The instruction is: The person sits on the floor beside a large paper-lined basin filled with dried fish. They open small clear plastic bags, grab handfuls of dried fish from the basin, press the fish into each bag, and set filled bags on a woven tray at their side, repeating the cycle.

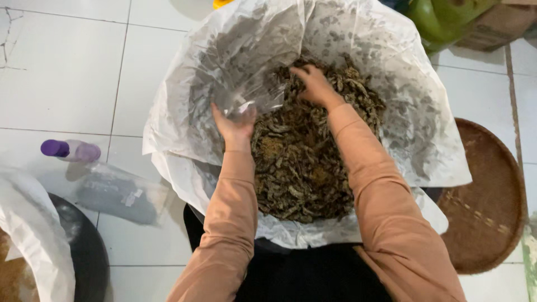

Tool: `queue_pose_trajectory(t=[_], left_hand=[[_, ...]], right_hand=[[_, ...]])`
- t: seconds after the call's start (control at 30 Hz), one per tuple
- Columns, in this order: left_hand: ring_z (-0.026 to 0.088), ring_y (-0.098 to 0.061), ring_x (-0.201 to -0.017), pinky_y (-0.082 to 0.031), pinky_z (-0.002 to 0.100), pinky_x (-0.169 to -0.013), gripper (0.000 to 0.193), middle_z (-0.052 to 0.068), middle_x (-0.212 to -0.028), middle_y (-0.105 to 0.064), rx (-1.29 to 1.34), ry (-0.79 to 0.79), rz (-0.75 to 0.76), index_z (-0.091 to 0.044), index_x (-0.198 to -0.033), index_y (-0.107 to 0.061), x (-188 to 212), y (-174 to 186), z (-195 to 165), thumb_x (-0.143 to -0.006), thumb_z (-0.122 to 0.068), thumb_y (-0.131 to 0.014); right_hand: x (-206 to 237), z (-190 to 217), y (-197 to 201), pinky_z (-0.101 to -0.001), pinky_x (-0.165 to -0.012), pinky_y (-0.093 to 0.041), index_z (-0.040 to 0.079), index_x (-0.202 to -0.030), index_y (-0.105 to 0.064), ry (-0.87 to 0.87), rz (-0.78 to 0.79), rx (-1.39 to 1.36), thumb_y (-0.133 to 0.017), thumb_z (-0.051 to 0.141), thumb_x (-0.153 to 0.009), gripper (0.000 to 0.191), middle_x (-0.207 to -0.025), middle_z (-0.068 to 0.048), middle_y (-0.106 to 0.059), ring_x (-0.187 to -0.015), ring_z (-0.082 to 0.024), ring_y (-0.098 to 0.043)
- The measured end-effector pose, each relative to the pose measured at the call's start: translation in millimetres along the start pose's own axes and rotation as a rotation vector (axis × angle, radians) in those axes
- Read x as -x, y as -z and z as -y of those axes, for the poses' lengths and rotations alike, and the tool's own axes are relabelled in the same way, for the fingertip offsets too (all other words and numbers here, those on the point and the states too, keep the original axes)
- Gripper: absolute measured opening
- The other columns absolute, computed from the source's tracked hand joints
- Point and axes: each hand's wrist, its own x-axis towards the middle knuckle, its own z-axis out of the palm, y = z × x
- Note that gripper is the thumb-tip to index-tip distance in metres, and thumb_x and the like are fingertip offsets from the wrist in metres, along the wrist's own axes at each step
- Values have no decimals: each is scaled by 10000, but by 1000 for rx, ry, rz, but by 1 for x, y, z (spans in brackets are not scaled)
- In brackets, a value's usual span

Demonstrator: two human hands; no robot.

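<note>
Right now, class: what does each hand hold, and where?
Left hand grips a clear plastic bag at its lower edge; right hand grabs dried brown pieces.

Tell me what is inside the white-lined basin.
The white paper liner holds a heap of dried brown pieces. The right hand rests on the heap; the left hand holds a clear plastic bag. The basin's bottom is covered.

bag point(249, 92): clear plastic, crumpled, mouth open, held up over the heap's left edge, touching left hand | dried bits point(302, 162): dark brown, shrivelled, loose heap filling a white-paper-lined tub, centre of scene, right hand resting on its far part
</note>
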Motion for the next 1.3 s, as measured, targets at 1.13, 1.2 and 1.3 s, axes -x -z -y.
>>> queue_pose_trajectory(t=[1.13,1.2,1.3], left_hand=[[294,-516,-1155,-443,584,-1075,618,136,-1328,-468,82,39,-18,-223,-1386,-494,21,-3,-10,-886,-546,-664],[292,-523,-1139,-443,580,-1074,606,107,-1313,-501,64,32,12,-229,-1362,-496,17,0,-11,-874,-547,-661],[294,-543,-1125,-444,585,-1066,607,113,-1289,-519,70,68,34,-209,-1351,-521,11,4,-11,-876,-564,-649]], right_hand=[[-83,33,-52,-639,-1024,-387,175,-1481,-426,-153,486,474,-950,261,-692,951,-1482,-130,-481,-1331,-408,-438],[-81,30,-61,-606,-983,-439,163,-1384,-518,-78,396,463,-884,264,-764,727,-1392,-138,-560,-1258,-401,-517],[-73,28,-76,-557,-921,-517,144,-1238,-656,-5,158,441,-784,269,-872,407,-1258,-151,-678,-1149,-390,-635]])
